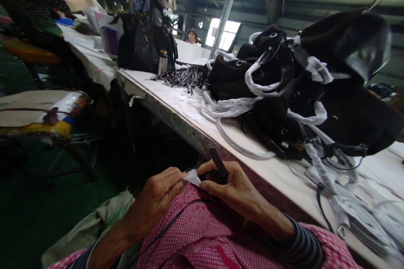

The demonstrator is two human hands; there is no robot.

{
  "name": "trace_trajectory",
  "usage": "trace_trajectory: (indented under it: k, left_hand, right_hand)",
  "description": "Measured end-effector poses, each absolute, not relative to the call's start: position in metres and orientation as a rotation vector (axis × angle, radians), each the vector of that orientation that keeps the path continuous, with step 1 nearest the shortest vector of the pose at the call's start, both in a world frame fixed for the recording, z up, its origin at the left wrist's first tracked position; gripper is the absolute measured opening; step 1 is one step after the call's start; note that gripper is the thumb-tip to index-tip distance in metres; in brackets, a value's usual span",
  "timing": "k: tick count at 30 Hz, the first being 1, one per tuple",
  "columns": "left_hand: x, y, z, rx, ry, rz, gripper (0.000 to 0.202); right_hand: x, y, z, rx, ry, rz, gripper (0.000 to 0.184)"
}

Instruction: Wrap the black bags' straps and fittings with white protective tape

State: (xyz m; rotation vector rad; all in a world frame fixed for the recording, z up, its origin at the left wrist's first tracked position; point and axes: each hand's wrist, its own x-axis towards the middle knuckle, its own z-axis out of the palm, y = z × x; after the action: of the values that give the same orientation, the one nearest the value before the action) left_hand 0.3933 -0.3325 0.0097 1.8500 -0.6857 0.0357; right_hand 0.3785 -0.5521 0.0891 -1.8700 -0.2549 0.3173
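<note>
Above my lap, a small white piece (192, 178), thin like paper or film, spans the gap between my two hands. My left hand (162, 189) is closed, pinching the piece's left side between thumb and fingers. My right hand (235, 187) is curled, with its thumb and forefinger tips at the piece's right edge. A dark flat strip (218, 164), like a short strap, stands up out of my right hand; its lower end is hidden by the fingers. A thin black cord (176, 215) crosses the pink checked cloth (192, 231) on my lap.
Black bags (268, 71) with white-wrapped handles are heaped on the long table (252, 164) to the right. Farther back lie many dark straps with metal clips (186, 75), beside a metal bottle (162, 62). A stool (34, 105) stands left; a person (38, 12) is beyond it.
</note>
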Motion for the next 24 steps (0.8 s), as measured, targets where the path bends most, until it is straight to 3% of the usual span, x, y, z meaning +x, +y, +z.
trace_trajectory:
  k: [6, 16, 19, 24]
  left_hand:
    - [0.393, -0.336, 0.012, 1.886, -0.688, 0.038, 0.026]
    - [0.394, -0.343, 0.006, 1.901, -0.737, 0.077, 0.020]
    - [0.393, -0.343, 0.002, 1.883, -0.778, 0.136, 0.020]
    - [0.388, -0.342, -0.004, 1.863, -0.855, 0.335, 0.017]
  right_hand:
    - [0.378, -0.555, 0.085, -1.870, -0.341, 0.228, 0.021]
    - [0.379, -0.557, 0.079, -2.174, -0.586, -0.015, 0.014]
    - [0.378, -0.554, 0.078, -2.025, -0.452, -0.003, 0.013]
    - [0.381, -0.546, 0.066, -1.520, -0.033, 0.302, 0.019]
